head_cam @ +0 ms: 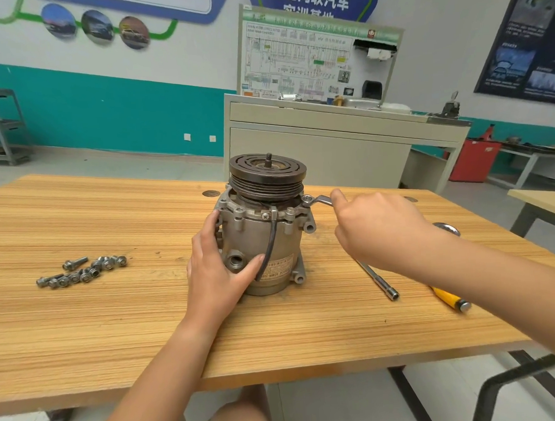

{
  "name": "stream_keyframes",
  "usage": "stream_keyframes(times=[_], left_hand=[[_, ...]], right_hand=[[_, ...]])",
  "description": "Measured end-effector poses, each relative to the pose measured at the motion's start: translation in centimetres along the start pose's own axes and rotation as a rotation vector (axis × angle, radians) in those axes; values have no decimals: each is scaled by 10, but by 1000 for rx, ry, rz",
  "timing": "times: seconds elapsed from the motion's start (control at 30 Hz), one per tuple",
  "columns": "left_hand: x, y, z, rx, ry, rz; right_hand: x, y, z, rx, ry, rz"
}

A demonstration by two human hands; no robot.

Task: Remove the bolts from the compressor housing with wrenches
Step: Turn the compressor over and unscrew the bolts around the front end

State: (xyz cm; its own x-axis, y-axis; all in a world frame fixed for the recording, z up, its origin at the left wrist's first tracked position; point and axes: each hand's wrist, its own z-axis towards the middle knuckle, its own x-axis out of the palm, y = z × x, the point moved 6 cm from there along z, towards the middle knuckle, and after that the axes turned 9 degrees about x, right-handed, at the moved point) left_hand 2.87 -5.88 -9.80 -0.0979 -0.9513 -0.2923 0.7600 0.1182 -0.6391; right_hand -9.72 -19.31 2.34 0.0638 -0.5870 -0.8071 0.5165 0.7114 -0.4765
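One compressor (pixel 249 240) — left hand (pixel 213 270) gripping, right hand (pixel 375 228) holding one wrench (pixel 317 200)

An automotive training workshop: wiring-diagram trainer board (pixel 314 59), car posters (pixel 526 40), wooden workbench (pixel 116 328).

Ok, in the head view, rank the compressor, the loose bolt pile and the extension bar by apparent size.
1. compressor, clearly largest.
2. bolt pile.
3. extension bar, though its far end is hidden, so the last two are unsure.
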Motion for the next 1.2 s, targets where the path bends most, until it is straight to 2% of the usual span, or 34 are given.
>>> stream_keyframes(times=[0.1,0.27,0.43,0.6,0.67,0.77,0.83,0.9,0.97,1.03,1.1,1.2], left_hand=[[0,-1,0,0,0,2],[-1,-2,0,-1,-4,-9],[-1,-2,1,10,-9,-11],[-2,-1,1,22,-20,-4],[-2,-2,1,26,-17,5],[-3,-2,1,31,-18,9],[-3,-3,0,36,-18,11],[-3,-3,0,31,-13,10],[-2,-2,0,24,-13,8],[-1,-1,0,18,-14,3],[-1,0,0,18,-16,-2],[-1,1,0,10,-11,-9]], right_hand=[[-3,-4,5,-8,-14,69],[-1,-2,4,-88,-88,3],[14,-28,30,-158,-69,22],[37,-29,64,-159,-214,44],[42,-18,71,-169,-304,177],[37,0,74,-214,-533,422],[37,7,78,-225,-524,479],[35,-3,79,-107,-479,626],[31,-27,70,115,-478,945],[19,-43,46,197,-530,1217],[5,-44,20,138,-532,1090],[0,-28,-12,81,-319,590]])
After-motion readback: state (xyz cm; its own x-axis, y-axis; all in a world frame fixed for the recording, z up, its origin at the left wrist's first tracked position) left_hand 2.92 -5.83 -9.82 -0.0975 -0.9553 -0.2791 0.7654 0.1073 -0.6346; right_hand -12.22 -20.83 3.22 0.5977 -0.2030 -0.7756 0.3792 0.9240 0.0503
